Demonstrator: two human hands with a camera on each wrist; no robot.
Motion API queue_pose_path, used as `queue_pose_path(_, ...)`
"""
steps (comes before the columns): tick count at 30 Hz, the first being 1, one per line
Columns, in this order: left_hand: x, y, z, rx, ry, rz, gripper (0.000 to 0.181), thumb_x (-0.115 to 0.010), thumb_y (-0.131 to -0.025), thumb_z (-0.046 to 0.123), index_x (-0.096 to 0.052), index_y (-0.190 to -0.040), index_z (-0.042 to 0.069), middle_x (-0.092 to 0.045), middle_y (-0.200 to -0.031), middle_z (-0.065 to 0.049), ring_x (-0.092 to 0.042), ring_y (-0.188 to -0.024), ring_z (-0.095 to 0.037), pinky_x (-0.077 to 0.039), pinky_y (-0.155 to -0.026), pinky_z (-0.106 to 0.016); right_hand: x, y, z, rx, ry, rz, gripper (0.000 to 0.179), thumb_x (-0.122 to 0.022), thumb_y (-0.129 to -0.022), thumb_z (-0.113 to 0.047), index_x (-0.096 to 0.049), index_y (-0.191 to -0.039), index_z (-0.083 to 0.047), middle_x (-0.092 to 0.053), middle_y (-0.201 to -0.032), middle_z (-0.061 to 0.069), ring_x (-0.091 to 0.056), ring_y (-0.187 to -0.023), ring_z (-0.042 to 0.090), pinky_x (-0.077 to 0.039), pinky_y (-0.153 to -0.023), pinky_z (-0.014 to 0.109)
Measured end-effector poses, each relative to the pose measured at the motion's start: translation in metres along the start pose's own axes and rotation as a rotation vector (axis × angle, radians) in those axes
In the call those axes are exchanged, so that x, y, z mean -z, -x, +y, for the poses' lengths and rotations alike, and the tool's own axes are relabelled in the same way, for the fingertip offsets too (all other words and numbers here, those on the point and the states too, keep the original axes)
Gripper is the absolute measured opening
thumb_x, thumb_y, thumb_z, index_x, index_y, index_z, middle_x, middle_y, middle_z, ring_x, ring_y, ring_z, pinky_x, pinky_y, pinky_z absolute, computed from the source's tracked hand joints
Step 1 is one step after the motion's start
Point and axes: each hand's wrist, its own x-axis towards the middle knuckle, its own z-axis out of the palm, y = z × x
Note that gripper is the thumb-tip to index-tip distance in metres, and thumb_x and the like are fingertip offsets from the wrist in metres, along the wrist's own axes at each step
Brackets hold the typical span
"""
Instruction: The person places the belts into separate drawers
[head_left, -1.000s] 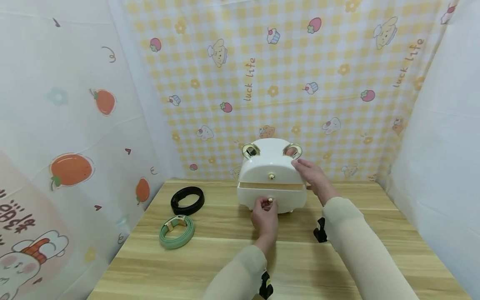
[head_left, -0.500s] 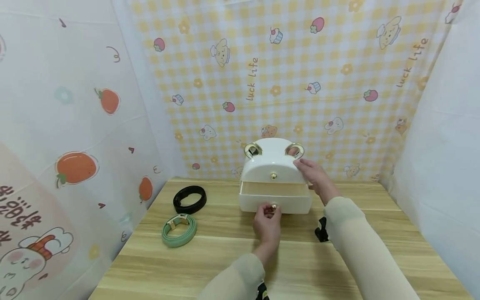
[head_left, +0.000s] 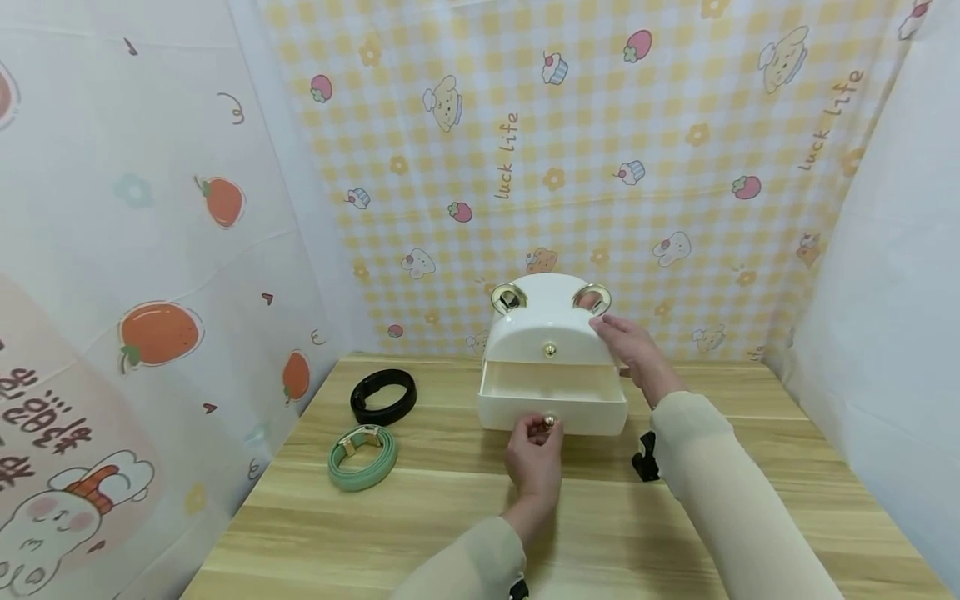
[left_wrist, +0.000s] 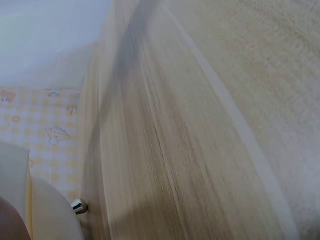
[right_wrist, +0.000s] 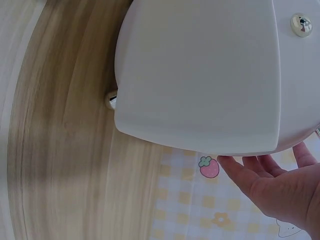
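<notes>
Pinching the small gold lower knob (head_left: 550, 421) between thumb and curled fingers, the person's left hand (head_left: 535, 458) holds the drawer (head_left: 502, 412) of the white box (head_left: 551, 321), which stands right of centre in the frame, toward the back of the wooden table (head_left: 450, 517). The right hand (head_left: 633, 350) has its fingers fairly straight, touching the box's side just below the right gold-rimmed disc (head_left: 592, 298) without wrapping round anything. From where I stand, the box looks like light, stiff, glossy plastic, so I'd expect it to skate over the wood when tugged and feel slippery under bare fingertips. That knob seems the right place to take hold of the drawer, with a steadying hand on the shell; the shiny discs look too delicate to haul on. Compared with half a second ago, the drawer is farther out, the gap above its front is wider and more of its pale inside shows, while the right hand keeps its place on the shell. The green belt (head_left: 362, 481) and black belt (head_left: 386, 416), coiled at left, lie as they did.
</notes>
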Motion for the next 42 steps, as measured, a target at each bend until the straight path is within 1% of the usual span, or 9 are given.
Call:
queue_pose_path(7, 0.003, 0.004, 0.001, -0.006, 0.023, -0.005, 0.02, -0.084, -0.075, 0.009, -0.069, -0.087, 0.009, -0.069, -0.078, 0.003, -0.06, -0.065, -0.006, -0.053, -0.058, -0.023, 0.0, -0.001, 0.001, 0.004, 0.01, 0.008, 0.075, -0.053, -0.1, -0.047, -0.02, -0.159, -0.015, -0.031, -0.157, 0.019, -0.038, -0.136, 0.039, -0.034, -0.106, 0.058)
queue_pose_path(11, 0.005, 0.005, 0.0, -0.014, 0.034, -0.009, 0.019, -0.083, -0.075, 0.008, -0.069, -0.087, 0.008, -0.069, -0.078, 0.003, -0.06, -0.064, -0.007, -0.053, -0.058, -0.023, 0.0, -0.001, 0.001, 0.001, 0.005, 0.006, 0.076, -0.054, -0.1, -0.047, -0.019, -0.159, -0.015, -0.03, -0.158, 0.019, -0.037, -0.137, 0.039, -0.034, -0.107, 0.059)
queue_pose_path(19, 0.006, 0.005, 0.001, 0.045, 0.021, -0.034, 0.021, -0.084, -0.076, 0.014, -0.068, -0.088, 0.012, -0.067, -0.08, 0.006, -0.059, -0.067, -0.009, -0.052, -0.059, -0.023, 0.002, 0.001, 0.0, 0.003, 0.026, -0.004, 0.077, -0.052, -0.099, -0.051, -0.018, -0.16, -0.016, -0.026, -0.159, 0.018, -0.03, -0.142, 0.04, -0.032, -0.107, 0.062)
queue_pose_path(25, 0.008, 0.006, 0.0, 0.048, 0.026, -0.043, 0.021, -0.084, -0.076, 0.013, -0.068, -0.089, 0.011, -0.067, -0.081, 0.005, -0.059, -0.068, -0.01, -0.053, -0.059, -0.023, 0.001, 0.003, -0.001, 0.003, 0.025, -0.005, 0.077, -0.052, -0.1, -0.049, -0.018, -0.16, -0.016, -0.026, -0.159, 0.018, -0.029, -0.142, 0.04, -0.03, -0.108, 0.062)
queue_pose_path(33, 0.014, 0.008, -0.001, 0.048, 0.045, -0.043, 0.022, -0.085, -0.075, 0.011, -0.068, -0.089, 0.011, -0.067, -0.081, 0.003, -0.06, -0.07, -0.011, -0.053, -0.061, -0.024, 0.001, 0.003, -0.002, 0.008, 0.023, -0.011, 0.078, -0.053, -0.099, -0.05, -0.018, -0.159, -0.016, -0.026, -0.159, 0.019, -0.03, -0.142, 0.04, -0.032, -0.108, 0.061)
queue_pose_path(40, 0.018, 0.016, 0.001, 0.073, 0.062, -0.085, 0.022, -0.084, -0.076, 0.013, -0.067, -0.09, 0.01, -0.066, -0.081, 0.003, -0.06, -0.071, -0.012, -0.053, -0.061, -0.024, 0.001, 0.005, -0.001, 0.012, 0.028, -0.023, 0.078, -0.052, -0.1, -0.05, -0.015, -0.16, -0.016, -0.025, -0.159, 0.02, -0.028, -0.142, 0.041, -0.03, -0.108, 0.062)
queue_pose_path(42, 0.018, 0.018, 0.002, 0.065, 0.06, -0.083, 0.022, -0.084, -0.076, 0.014, -0.067, -0.09, 0.009, -0.066, -0.081, 0.003, -0.06, -0.07, -0.012, -0.053, -0.06, -0.023, 0.001, 0.005, -0.001, 0.013, 0.034, -0.023, 0.078, -0.051, -0.1, -0.05, -0.014, -0.16, -0.015, -0.024, -0.159, 0.021, -0.028, -0.142, 0.042, -0.03, -0.108, 0.062)
